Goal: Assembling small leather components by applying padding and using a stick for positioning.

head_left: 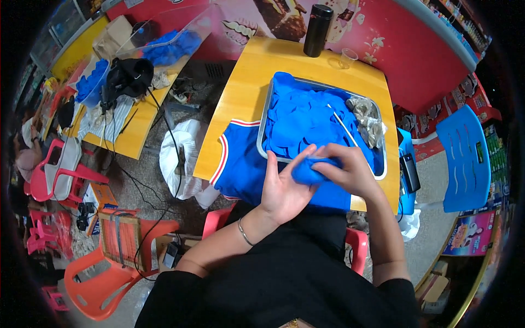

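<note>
My right hand (347, 165) is closed round a soft, rounded blue piece (310, 173), with fingers and thumb curled over it. Palm up beside it, my left hand (287, 191) has its thumb spread and its fingers stretched out; the blue piece rests against those fingers. Just beyond both hands, a metal tray (264, 123) is heaped with thin, soft blue pieces (306, 112). A thin white stick (343, 124) and a crumpled greyish-beige bundle (369, 123) lie on the heap. Under the tray's near side and my hands spreads a blue garment (238, 158) with red-and-white trim.
The yellow table (240, 71) carries a black bottle (318, 30) and a clear cup (348, 57) at its far end. A blue chair (464, 158) stands right, an orange chair (95, 284) lower left. Black cables (147, 188) and a white bag (183, 158) lie left.
</note>
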`<state>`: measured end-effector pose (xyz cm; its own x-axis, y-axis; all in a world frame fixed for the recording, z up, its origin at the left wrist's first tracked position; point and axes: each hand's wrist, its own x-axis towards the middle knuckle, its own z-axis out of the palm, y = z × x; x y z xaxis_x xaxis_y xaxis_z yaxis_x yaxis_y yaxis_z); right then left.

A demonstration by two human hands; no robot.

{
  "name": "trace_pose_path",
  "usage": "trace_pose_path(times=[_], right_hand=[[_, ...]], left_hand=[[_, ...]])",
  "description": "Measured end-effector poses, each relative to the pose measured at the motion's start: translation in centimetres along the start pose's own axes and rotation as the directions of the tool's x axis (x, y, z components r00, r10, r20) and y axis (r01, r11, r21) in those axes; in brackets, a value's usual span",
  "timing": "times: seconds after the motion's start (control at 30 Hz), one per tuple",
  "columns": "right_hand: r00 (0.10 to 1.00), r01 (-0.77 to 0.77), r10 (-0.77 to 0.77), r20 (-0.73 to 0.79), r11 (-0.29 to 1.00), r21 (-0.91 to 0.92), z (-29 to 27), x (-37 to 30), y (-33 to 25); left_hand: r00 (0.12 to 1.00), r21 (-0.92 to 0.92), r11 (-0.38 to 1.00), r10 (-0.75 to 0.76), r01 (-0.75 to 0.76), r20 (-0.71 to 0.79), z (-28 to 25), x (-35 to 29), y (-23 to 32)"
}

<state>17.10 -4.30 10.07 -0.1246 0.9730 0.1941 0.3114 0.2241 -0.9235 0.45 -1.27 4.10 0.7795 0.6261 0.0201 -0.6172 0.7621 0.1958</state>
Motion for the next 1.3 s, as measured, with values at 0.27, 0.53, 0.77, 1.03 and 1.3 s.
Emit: trace_pose_path(times=[0.27,0.53,0.77,1.03,1.3], right_hand=[[0.987,0.103,-0.041,0.154,0.901,-0.422,-0.2,0.8,0.0],[1.0,-0.012,0.011,0.025,0.999,0.04,-0.1,-0.5,1.2],[0.998,0.066,-0.068,0.003,0.95,-0.306,1.5,-0.6,1.9],[0.979,0.179,-0.203,0.004,0.852,-0.492,1.1,-0.6,-0.2],[0.97,0.242,-0.214,0.116,0.818,-0.522,0.5,-0.9,-1.4]], left_hand=[[0.999,-0.041,0.999,-0.031,0.03,-0.015,-1.5,0.6,0.1],[0.999,0.079,0.996,-0.044,0.042,0.023,-1.3,1.2,0.6],[0.976,-0.063,0.981,-0.189,0.183,-0.111,-0.3,0.2,0.9],[0.999,0.78,0.626,0.034,-0.016,-0.007,-0.1,-0.7,2.5],[0.985,0.953,0.25,0.038,-0.173,0.169,1.2,-0.9,4.0]])
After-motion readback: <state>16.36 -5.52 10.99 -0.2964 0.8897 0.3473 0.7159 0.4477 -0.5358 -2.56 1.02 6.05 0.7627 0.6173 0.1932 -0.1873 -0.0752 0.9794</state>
